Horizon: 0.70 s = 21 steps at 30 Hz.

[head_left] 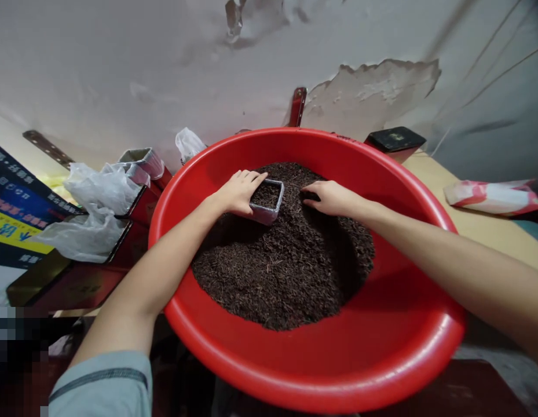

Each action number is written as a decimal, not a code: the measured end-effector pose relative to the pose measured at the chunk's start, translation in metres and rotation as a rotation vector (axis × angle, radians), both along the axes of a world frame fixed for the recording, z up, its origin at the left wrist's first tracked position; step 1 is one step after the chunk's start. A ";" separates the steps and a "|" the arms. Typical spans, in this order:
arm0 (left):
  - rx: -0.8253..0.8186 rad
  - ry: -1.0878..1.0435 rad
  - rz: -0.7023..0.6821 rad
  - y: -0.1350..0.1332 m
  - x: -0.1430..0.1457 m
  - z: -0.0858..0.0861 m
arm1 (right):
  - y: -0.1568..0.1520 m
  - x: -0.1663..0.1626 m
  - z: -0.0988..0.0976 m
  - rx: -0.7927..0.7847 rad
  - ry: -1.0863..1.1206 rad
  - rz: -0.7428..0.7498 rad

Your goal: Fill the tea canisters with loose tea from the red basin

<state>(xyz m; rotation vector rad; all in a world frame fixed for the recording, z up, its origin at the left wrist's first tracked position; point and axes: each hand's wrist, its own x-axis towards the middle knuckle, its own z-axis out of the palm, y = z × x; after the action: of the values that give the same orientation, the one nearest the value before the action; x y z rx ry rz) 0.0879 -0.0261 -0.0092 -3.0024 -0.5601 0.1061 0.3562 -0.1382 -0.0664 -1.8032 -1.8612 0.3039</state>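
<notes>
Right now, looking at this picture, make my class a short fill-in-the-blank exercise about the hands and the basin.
1. The dark loose leaves lie in a big basin of the colour ____.
2. The left hand holds a small ____ tub against the leaves.
3. The right hand rests on the ____.
4. The phone lies ____ the basin, apart from both hands.

Missing words: red; grey; leaves; behind
</notes>
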 end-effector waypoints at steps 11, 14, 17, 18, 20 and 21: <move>-0.060 0.146 0.254 0.004 -0.003 0.020 | 0.003 0.015 0.011 -0.009 0.110 0.070; -0.036 0.087 0.273 0.001 -0.003 0.006 | 0.000 0.014 0.017 -0.023 -0.040 0.084; 0.000 0.031 0.281 -0.006 -0.004 -0.005 | -0.006 0.006 0.027 -0.090 -0.225 0.131; -0.007 0.026 0.301 -0.006 -0.004 -0.007 | -0.008 0.002 0.029 -0.113 -0.280 0.153; -0.020 0.033 0.339 -0.004 -0.003 -0.008 | -0.012 -0.006 0.033 -0.144 -0.357 0.186; -0.019 0.039 0.345 -0.003 -0.001 -0.008 | -0.014 -0.011 0.033 -0.155 -0.380 0.197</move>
<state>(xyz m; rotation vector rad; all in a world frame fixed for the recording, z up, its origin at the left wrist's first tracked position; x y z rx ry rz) 0.0866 -0.0292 -0.0168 -2.8821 -1.0709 0.1922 0.3456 -0.1522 -0.0333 -1.8826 -2.3444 0.1890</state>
